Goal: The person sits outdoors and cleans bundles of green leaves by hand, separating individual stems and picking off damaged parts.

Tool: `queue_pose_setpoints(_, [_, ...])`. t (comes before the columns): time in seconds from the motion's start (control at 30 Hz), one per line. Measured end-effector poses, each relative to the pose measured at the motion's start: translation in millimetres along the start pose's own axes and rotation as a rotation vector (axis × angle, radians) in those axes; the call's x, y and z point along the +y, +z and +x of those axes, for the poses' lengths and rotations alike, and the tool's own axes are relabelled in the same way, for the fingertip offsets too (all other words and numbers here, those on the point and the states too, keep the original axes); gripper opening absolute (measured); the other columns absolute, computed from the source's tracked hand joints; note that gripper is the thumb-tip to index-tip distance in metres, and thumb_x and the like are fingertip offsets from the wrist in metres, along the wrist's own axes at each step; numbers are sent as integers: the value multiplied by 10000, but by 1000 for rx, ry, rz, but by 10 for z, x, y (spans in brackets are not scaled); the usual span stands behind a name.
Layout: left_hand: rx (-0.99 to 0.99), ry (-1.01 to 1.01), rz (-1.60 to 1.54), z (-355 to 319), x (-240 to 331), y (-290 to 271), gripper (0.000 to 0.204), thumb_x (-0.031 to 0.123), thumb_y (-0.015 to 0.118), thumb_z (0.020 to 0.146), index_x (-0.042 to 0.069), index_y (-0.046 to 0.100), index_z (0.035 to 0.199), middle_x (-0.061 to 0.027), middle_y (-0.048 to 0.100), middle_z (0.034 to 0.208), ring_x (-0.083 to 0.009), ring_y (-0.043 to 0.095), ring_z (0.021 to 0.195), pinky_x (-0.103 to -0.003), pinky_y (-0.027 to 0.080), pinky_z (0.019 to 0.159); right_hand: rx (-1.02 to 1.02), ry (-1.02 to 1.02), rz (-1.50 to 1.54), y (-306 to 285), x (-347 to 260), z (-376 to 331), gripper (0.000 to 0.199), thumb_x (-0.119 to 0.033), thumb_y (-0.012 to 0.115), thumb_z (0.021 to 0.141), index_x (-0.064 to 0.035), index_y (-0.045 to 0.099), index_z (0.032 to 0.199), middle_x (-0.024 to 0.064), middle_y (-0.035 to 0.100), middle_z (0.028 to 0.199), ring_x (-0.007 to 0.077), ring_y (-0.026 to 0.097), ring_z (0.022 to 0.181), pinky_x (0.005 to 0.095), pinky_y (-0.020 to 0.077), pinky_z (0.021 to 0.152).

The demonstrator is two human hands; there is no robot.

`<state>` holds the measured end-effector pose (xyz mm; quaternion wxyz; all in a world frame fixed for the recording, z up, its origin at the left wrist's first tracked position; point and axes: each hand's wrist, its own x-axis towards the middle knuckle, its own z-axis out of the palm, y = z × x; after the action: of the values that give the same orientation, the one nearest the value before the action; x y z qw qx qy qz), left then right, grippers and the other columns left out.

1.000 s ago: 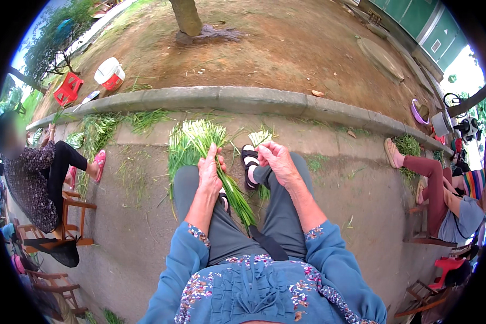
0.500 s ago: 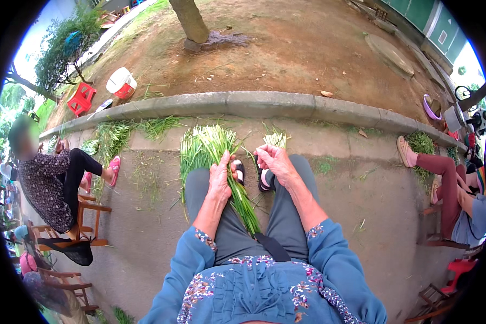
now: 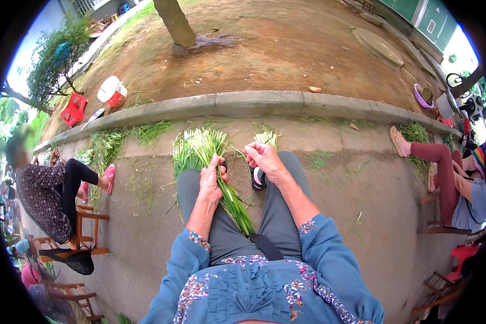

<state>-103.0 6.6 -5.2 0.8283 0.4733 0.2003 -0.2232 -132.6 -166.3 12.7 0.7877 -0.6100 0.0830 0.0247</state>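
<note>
Green, strap-like leaves with pale yellow-white bases form the bundle of greens [image 3: 208, 162], which lies across the person's left thigh, root ends fanned toward the concrete kerb [image 3: 264, 102] and leaf tips trailing back toward the lap. The left hand [image 3: 211, 181] wraps the bundle at mid-length, its grip pressed together around the stalks. The right hand [image 3: 264, 157], just right of the bundle, pinches a small tuft of pale stalks [image 3: 267, 139] between thumb and fingers.

Compared with the frame half a second earlier, the bundle remains on the same thigh and both hands keep their holds; the right hand's tuft sits slightly farther from the bundle.

Stalks are slender, smooth and limp; the pavement beside the bundle is rough grey concrete strewn with leaf scraps [image 3: 105, 146]. The kerb beyond the bundle is a curved, worn stone band; past it lies bare brown earth [image 3: 264, 48] and a tree trunk [image 3: 175, 24].
</note>
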Motion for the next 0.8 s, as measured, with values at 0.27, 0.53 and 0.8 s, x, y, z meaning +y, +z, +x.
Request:
queue_pose_setpoints(0.27, [-11, -13, 34, 34, -77, 27, 316, 364, 622, 807, 54, 572, 837, 13, 472, 528, -89, 411, 378, -211, 346, 350, -1, 17, 4, 16, -5, 13, 171, -212, 549, 868, -52, 602, 843, -23, 549, 647, 41, 485, 549, 176, 399, 510])
queue_pose_setpoints(0.53, [-26, 20, 70, -5, -47, 29, 313, 370, 612, 813, 61, 571, 834, 11, 471, 530, -90, 417, 385, -216, 355, 362, -18, 1, -29, 21, 8, 33, 183, -233, 549, 871, -60, 602, 847, -30, 548, 646, 39, 484, 550, 173, 397, 515])
queue_pose_setpoints(0.8, [-41, -48, 14, -82, 36, 67, 333, 393, 604, 810, 74, 535, 877, 9, 452, 518, -102, 413, 388, -228, 345, 375, -3, 14, -16, 25, -10, 54, 182, -232, 560, 865, -56, 601, 843, -25, 551, 641, 39, 480, 541, 174, 393, 502])
